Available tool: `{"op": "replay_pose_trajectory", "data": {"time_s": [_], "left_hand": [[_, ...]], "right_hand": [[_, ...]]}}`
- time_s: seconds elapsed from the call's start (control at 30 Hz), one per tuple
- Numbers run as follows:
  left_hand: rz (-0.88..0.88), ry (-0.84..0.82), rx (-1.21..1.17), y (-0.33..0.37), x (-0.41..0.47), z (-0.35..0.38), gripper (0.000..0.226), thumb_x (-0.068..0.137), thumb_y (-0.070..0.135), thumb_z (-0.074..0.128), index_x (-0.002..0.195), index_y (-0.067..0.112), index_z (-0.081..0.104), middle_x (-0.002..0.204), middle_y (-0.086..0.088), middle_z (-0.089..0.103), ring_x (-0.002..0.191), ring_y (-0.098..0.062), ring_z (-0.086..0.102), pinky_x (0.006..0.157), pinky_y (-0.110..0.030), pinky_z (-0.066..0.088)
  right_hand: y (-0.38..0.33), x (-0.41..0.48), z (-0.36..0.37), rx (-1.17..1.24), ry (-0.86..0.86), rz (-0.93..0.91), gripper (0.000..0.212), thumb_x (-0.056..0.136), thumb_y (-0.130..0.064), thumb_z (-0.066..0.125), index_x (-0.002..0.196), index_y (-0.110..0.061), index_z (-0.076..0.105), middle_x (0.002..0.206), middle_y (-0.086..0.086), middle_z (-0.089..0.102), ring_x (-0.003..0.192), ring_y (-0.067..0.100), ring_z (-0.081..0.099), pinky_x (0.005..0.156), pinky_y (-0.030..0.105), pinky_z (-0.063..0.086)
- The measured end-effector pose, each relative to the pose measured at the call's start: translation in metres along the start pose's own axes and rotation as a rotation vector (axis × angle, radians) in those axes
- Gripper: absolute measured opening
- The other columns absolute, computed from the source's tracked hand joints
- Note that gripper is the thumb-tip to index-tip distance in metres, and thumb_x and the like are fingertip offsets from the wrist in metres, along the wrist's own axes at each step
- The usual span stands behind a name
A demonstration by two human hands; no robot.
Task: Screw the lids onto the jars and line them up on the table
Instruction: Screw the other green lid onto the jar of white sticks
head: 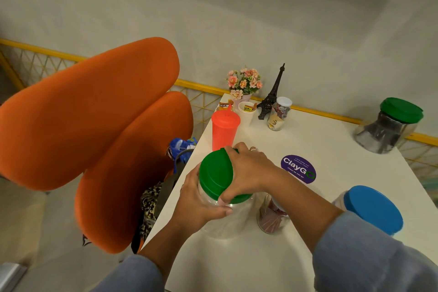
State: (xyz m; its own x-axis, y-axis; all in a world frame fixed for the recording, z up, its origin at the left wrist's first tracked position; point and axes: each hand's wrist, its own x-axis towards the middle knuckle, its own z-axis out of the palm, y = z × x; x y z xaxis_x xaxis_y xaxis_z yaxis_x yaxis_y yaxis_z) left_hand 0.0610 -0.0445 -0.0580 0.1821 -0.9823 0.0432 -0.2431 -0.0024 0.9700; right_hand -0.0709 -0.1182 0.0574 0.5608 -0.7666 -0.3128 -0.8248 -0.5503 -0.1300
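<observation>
While the left hand point(199, 206) clasps the clear jar point(225, 218) just left of the purple ClayGo sticker point(298, 169), the right hand point(248, 170) grasps its green lid point(215, 176), apparently mid-screwing; next, tighten fully, then align it with the 2 capped jars.

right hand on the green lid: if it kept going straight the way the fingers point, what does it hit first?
The right hand reaches up-left across the green lid, fingers aimed toward the table's far-left edge. First in that line looks like the red cup, just beyond the fingertips. Depth is unclear; it might pass beside it.
</observation>
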Motion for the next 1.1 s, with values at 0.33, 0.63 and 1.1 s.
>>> {"op": "replay_pose_trajectory", "data": {"time_s": [0.33, 0.63, 1.1], "left_hand": [[-0.009, 0.008, -0.020, -0.002, 0.001, 0.002, 0.109, 0.036, 0.031, 0.090, 0.132, 0.041, 0.039, 0.128, 0.006, 0.054, 0.122, -0.017, 0.052, 0.100, -0.049, 0.047], [-0.010, -0.006, 0.028, 0.001, -0.001, -0.001, 0.113, 0.037, 0.039, 0.088, 0.135, 0.042, 0.032, 0.132, 0.012, 0.047, 0.126, -0.011, 0.045, 0.104, -0.046, 0.044], [-0.019, -0.003, 0.004, 0.007, -0.003, 0.000, 0.110, 0.035, 0.038, 0.085, 0.133, 0.040, 0.035, 0.129, 0.011, 0.049, 0.124, -0.011, 0.046, 0.104, -0.046, 0.044]], "right_hand": [[-0.020, -0.005, 0.014, 0.084, 0.097, 0.300, 0.113, 0.050, -0.075, 0.067, 0.138, -0.020, 0.023, 0.126, 0.006, 0.038, 0.120, 0.029, 0.041, 0.097, 0.045, 0.035], [0.005, -0.005, -0.022, 0.144, -0.237, 0.030, 0.123, 0.061, -0.054, 0.078, 0.148, -0.025, -0.005, 0.156, 0.002, 0.001, 0.142, 0.028, 0.013, 0.113, 0.041, 0.030], [-0.007, -0.007, 0.013, 0.056, 0.050, 0.190, 0.117, 0.052, -0.074, 0.066, 0.144, -0.026, 0.013, 0.133, 0.007, 0.033, 0.125, 0.030, 0.037, 0.106, 0.048, 0.031]]}}
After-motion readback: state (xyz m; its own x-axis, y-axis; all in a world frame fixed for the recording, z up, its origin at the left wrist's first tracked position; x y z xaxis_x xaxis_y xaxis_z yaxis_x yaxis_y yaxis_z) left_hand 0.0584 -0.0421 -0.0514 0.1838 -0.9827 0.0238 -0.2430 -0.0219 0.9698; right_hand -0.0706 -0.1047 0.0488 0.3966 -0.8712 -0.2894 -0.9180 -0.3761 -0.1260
